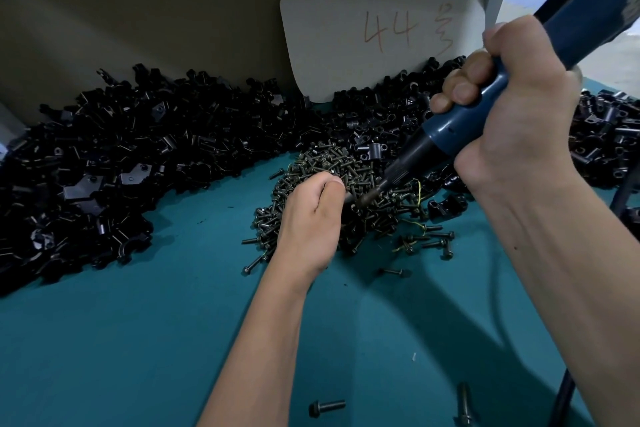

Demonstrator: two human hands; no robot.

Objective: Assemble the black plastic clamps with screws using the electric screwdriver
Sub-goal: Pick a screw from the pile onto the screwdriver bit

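Right hand (512,121) grips blue electric screwdriver (460,128), bit tip down in heap of dark metal screws (332,163) at table centre. Left hand (311,215) rests on heap, fingers curled; contents hidden, cannot tell. Black plastic clamps (114,163) piled from 9 to 2 o'clock on teal table (138,340).

A teal surface (121,340) carries the parts. A pale card (346,10) with rounded corners, marked "44" in red, stands upright against the beige back wall (138,10). Its lower edge sits behind the piles.
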